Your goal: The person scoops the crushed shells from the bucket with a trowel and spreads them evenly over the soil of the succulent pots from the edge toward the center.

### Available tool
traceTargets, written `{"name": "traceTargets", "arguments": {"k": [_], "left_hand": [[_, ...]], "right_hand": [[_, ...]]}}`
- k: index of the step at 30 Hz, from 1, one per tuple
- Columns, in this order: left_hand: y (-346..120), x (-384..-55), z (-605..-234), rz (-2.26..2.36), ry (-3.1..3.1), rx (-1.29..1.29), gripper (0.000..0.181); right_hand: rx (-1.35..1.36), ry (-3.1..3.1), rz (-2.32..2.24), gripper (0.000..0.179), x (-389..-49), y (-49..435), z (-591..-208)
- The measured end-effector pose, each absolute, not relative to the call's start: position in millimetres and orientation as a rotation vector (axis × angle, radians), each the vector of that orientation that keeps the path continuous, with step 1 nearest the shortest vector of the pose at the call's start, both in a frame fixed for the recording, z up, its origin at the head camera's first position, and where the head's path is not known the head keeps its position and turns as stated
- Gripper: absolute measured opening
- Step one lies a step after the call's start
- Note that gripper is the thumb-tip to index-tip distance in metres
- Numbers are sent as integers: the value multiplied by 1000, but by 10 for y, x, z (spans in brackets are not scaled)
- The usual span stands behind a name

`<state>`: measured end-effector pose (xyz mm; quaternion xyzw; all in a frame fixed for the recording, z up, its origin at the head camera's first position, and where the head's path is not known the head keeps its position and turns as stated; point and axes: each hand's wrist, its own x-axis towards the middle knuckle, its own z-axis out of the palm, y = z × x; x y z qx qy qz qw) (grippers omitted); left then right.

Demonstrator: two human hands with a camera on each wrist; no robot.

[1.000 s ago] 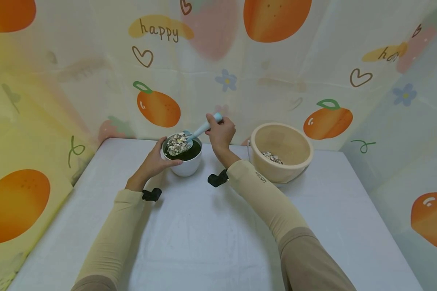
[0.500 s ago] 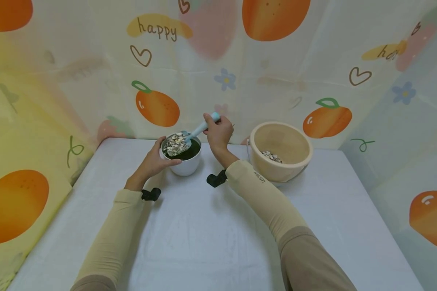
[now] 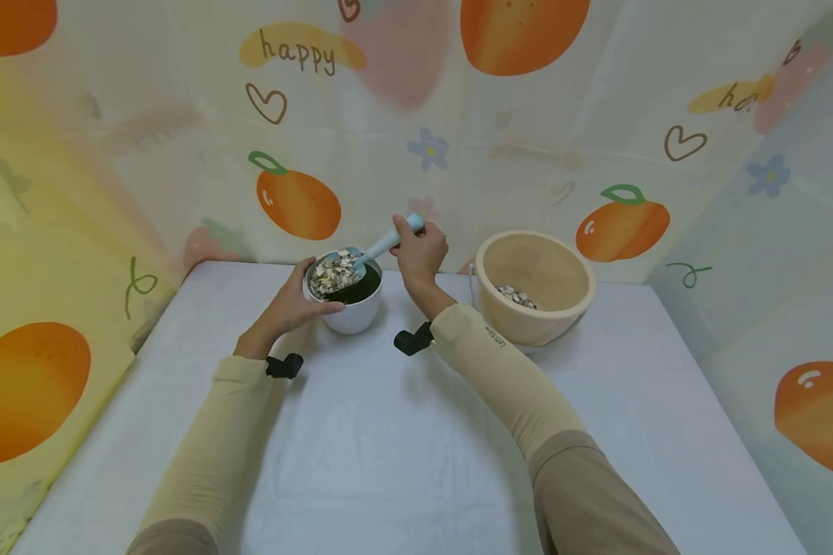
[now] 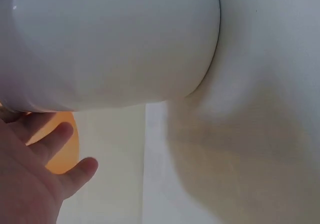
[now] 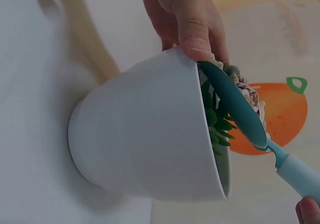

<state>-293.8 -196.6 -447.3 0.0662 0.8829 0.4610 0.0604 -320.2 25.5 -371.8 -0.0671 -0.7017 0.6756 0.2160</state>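
Note:
A small light-blue shovel (image 3: 387,243) is in my right hand (image 3: 422,250), its handle pinched between thumb and fingers. Its blade (image 5: 237,107), heaped with small shells (image 3: 335,274), lies across the mouth of a white flowerpot (image 3: 356,317). My left hand (image 3: 295,303) holds the pot at its left side, thumb at the near rim. In the left wrist view some fingers (image 4: 80,174) spread away from the pot wall. Green plant leaves (image 5: 216,121) show inside the pot, under the blade.
To the right stands a cream bucket (image 3: 562,281) with a small pile of shells (image 3: 517,297) at its bottom. A printed cloth backdrop (image 3: 500,169) rises right behind the white-covered table (image 3: 361,447).
The shovel's blade has tipped slightly, so its near edge shows less under the shells. The right hand has shifted a little; the left still holds the pot.

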Motion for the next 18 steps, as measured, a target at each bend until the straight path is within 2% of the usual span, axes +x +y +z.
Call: {"name": "traceTargets", "arguments": {"k": [18], "left_hand": [[-1916,-2900,-4501,1439,2688,185,120]], "right_hand": [[-190,-1918,1918,32,-3183,290,-3729]]}}
